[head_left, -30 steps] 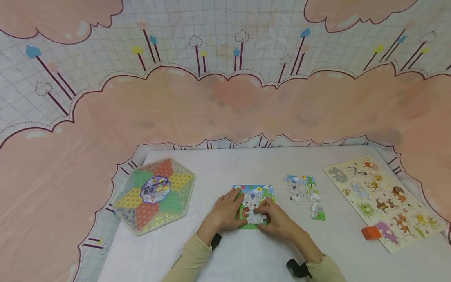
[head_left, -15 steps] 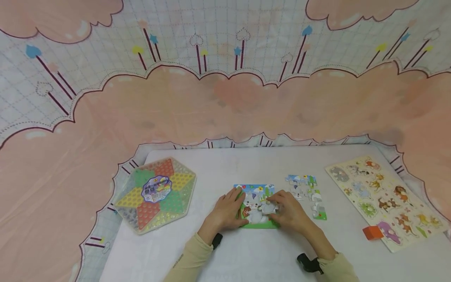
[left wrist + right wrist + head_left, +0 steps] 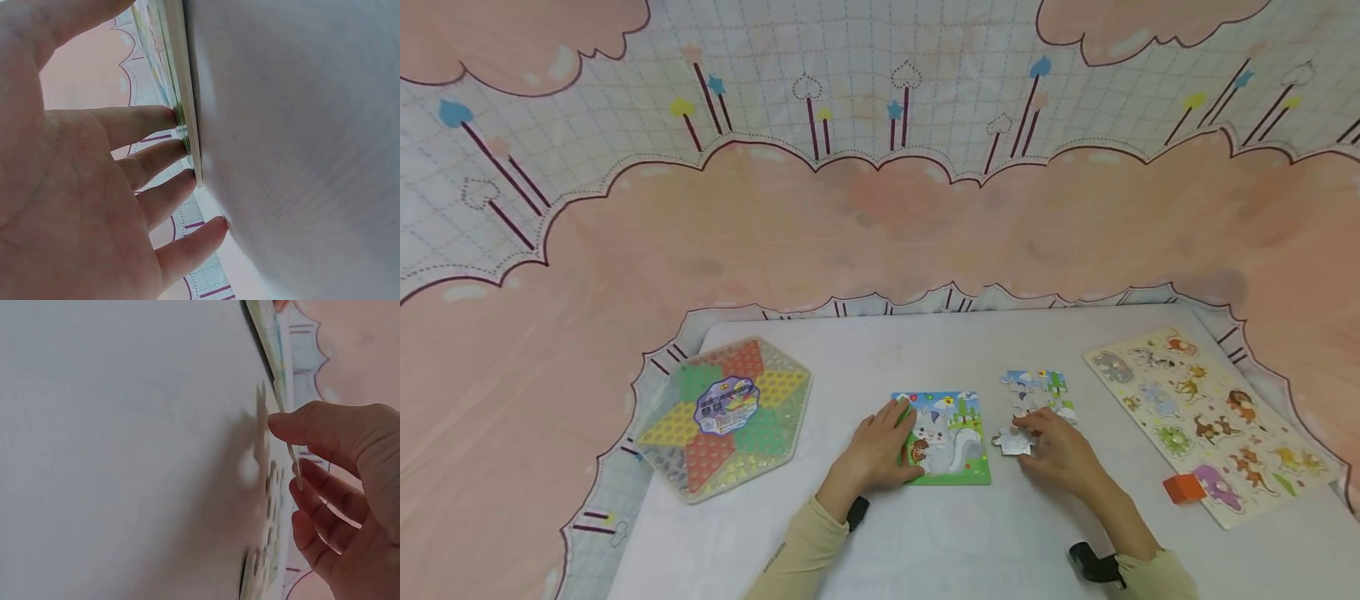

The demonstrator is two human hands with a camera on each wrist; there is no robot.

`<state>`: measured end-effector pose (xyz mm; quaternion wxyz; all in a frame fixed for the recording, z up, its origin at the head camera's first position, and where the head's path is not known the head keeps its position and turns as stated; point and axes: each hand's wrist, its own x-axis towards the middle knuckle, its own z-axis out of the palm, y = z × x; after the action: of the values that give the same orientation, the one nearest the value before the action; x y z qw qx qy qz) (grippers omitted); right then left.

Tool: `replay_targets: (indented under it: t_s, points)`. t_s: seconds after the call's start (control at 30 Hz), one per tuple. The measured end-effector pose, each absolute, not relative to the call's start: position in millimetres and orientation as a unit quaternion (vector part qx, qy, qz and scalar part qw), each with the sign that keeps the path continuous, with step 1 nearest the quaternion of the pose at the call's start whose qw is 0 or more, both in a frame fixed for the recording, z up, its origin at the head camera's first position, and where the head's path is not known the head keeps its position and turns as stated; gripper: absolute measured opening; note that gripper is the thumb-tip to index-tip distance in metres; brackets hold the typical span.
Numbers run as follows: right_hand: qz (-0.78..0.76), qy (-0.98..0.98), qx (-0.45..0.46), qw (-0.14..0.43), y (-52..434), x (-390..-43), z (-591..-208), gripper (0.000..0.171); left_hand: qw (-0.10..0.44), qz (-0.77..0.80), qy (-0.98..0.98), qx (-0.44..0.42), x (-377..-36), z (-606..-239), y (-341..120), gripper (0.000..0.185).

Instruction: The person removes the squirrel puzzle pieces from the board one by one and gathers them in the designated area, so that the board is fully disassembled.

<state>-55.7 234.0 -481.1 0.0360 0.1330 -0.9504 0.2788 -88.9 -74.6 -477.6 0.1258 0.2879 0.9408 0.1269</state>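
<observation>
A square puzzle board (image 3: 951, 480) with a squirrel picture lies mid-table. My left hand (image 3: 874, 448) rests along its left side, fingers spread; in the left wrist view fingertips touch the board's edge (image 3: 184, 81) and the little fingertip reaches the white cloth. To the right of the board, my right hand (image 3: 1060, 452) pinches a light grey jigsaw piece (image 3: 1015, 442) between thumb and fingers. Seen edge-on in the right wrist view, that piece (image 3: 291, 454) is raised off the table. Behind the right hand lie several jigsaw pieces (image 3: 1036, 387), partly hidden by it.
A hexagonal Chinese checkers set (image 3: 726, 442) lies at the left. On the right, an animal peg board (image 3: 1213, 425) lies slanted, with an orange block (image 3: 1183, 488) by its near edge. A patterned cloth (image 3: 880, 225) hangs behind the white table.
My right hand has lifted the grey jigsaw piece off the board and carried it right, towards the loose pieces. The board's picture beneath shows uncovered. My left hand stays on the board.
</observation>
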Motion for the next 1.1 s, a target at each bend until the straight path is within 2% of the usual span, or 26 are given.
replay_targets:
  t_s: [0.43, 1.1]
  points:
    - [0.281, -0.951, 0.121, 0.041, 253.8, -52.7, -480.6, 0.047, 0.111, 0.117, 0.942, 0.294, -88.7, -476.2, -75.8, 0.086]
    - [0.287, -0.951, 0.11, 0.02, 261.2, -48.0, -480.6, 0.049, 0.125, 0.11, 0.943, 0.289, -89.1, -478.0, -74.4, 0.087]
